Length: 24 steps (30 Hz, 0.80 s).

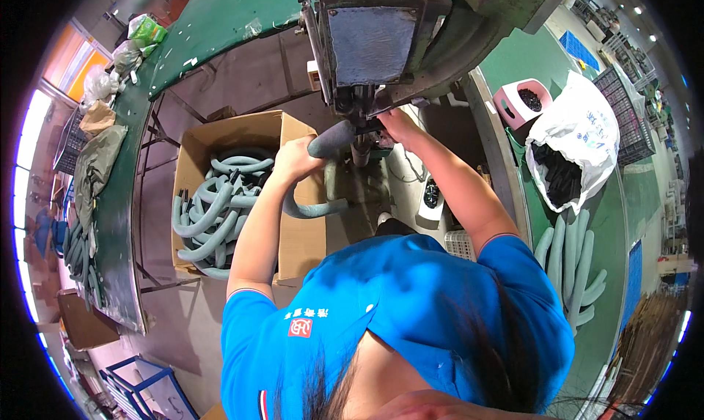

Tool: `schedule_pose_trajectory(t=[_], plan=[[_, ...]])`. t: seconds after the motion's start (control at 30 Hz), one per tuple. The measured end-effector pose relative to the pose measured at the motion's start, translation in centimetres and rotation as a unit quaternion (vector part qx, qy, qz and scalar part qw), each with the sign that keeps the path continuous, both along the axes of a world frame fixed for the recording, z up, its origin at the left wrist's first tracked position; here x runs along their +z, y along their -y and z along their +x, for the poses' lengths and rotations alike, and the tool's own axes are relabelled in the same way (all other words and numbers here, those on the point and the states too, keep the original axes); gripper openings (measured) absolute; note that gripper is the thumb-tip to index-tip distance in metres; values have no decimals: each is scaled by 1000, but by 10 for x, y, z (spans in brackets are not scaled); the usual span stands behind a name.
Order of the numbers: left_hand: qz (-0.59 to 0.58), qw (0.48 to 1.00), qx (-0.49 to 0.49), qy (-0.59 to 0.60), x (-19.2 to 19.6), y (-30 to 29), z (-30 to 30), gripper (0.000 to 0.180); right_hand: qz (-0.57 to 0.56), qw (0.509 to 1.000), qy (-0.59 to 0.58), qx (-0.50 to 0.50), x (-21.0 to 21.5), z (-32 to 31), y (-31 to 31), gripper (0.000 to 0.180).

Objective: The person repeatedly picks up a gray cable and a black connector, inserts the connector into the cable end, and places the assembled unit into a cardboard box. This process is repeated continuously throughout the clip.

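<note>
My left hand [295, 159] grips a grey-green flexible hose [331, 138] near its upper end; the rest of that hose curves down and to the right below my hand. The hose end sits under the head of a dark metal machine [370, 42]. My right hand [394, 123] reaches to the same spot beneath the machine head, touching the hose end or a small part there; its fingers are partly hidden.
An open cardboard box [242, 134] to the left holds several finished hoses [216, 207]. More hoses [572, 262] lie on the green bench at right, beside a white bag of black parts [568, 152] and a pink container [522, 101]. A long green table [117, 200] curves along the left.
</note>
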<state>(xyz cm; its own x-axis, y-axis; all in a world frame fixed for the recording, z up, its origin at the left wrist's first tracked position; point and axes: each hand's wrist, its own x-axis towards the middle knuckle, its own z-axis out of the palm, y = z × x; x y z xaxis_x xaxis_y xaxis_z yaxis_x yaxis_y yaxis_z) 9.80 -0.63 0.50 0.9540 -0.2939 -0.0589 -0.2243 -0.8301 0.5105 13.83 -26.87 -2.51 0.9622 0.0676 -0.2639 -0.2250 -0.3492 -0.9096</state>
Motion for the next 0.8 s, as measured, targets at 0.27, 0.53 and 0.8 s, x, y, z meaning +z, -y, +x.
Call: schedule_pose_trajectory(t=[0.27,0.53,0.8], plan=[[-60,993,-97,37,28,-15,-18,33,56,993,-50,90,53,-29,3,30],[6,973,-202,113,58,-10,-116,43,177,959,-196,106,92,-152,-2,29],[8,963,-247,103,54,6,-170,32,129,972,-111,165,53,-230,-20,39]])
